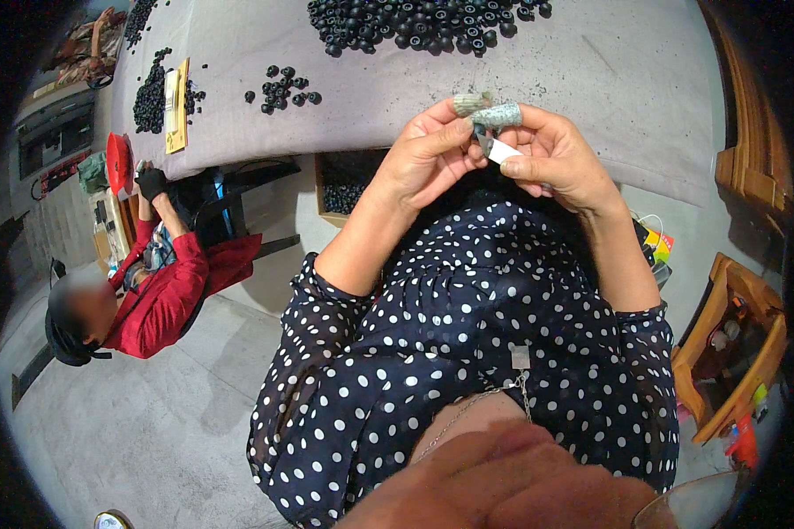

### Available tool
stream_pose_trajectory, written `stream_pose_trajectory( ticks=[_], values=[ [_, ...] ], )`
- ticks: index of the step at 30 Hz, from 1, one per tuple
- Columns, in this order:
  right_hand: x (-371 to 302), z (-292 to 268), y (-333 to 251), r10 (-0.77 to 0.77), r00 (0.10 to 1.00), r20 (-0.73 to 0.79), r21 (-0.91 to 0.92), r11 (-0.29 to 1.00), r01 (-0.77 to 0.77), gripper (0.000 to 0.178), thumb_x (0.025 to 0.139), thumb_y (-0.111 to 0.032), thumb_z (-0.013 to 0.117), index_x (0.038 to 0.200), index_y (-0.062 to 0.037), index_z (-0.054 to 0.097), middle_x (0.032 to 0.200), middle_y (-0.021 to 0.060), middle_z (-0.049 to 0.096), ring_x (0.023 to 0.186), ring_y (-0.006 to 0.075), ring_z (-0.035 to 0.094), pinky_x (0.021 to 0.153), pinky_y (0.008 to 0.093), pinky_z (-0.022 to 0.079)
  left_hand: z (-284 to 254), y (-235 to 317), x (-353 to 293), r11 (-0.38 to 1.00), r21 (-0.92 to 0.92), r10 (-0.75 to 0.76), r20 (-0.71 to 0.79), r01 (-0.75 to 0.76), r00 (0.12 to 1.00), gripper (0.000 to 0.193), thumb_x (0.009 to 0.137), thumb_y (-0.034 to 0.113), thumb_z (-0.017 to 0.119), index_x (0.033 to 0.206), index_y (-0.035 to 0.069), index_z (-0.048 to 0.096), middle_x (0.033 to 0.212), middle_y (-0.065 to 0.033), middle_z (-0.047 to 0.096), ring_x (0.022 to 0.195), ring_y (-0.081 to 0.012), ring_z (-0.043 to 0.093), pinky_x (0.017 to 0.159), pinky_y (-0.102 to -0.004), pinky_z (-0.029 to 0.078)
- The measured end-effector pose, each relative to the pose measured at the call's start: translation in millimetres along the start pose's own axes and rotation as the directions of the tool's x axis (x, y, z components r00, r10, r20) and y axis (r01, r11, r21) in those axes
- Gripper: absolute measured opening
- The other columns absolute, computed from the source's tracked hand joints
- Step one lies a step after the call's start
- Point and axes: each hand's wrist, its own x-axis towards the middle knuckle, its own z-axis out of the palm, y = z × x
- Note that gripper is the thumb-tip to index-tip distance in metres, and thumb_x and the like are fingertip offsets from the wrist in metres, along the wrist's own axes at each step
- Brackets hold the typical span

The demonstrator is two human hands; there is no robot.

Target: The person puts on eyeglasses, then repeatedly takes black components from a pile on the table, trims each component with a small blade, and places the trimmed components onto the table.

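My right hand (pixel 560 163) is closed on a small blade with a white grip (pixel 505 152); its dark, pointed tip is directed at my other hand. A speckled grey-green cover wraps the right index finger. Facing it, my left hand (pixel 432 154) is closed in a pinch by the blade's tip, with a ribbed greenish cover on one fingertip. Something small and dark shows between the fingertips, mostly hidden, and I cannot make out what it is. Both hands meet just over the table's near edge. Beyond them lies a large heap of round black parts with holes (pixel 415 22).
Grey cloth covers the table (pixel 609 79), with dark crumbs scattered on it. Leftward are a small group of black parts (pixel 282 90), a yellow strip (pixel 178 106) and another pile (pixel 149 99). A box of black parts (pixel 340 196) stands below. Another person in red (pixel 163 295) sits left.
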Motion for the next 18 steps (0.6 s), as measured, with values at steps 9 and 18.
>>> stream_pose_trajectory(
  ticks=[9,18],
  values=[
    [1.9,-1.0,4.7,0.007,1.000,0.023,0.013,1.000,-0.008,0.037,0.079,-0.010,0.068,0.112,0.0000,0.055,0.079,0.0011,0.059,0.047,0.0007,0.046,0.036,0.0115,0.032,-8.2,2.6,0.9,1.000,0.021,0.002,0.067,-0.003,0.998,0.032,0.087,0.012,0.061,0.116,0.001,0.054,0.089,-0.0061,0.061,0.071,-0.0122,0.058,0.067,-0.0260,0.051],
    [0.7,-1.8,5.4,0.001,1.000,0.019,0.038,0.999,-0.002,0.035,0.080,-0.010,0.067,0.112,0.0004,0.055,0.079,0.0014,0.060,0.047,0.0002,0.046,0.036,0.0113,0.032,-8.0,0.5,1.8,0.999,0.037,0.005,0.051,-0.007,0.999,0.029,0.088,0.011,0.060,0.115,0.001,0.054,0.087,-0.0056,0.061,0.070,-0.0116,0.058,0.066,-0.0259,0.051]
  ],
)
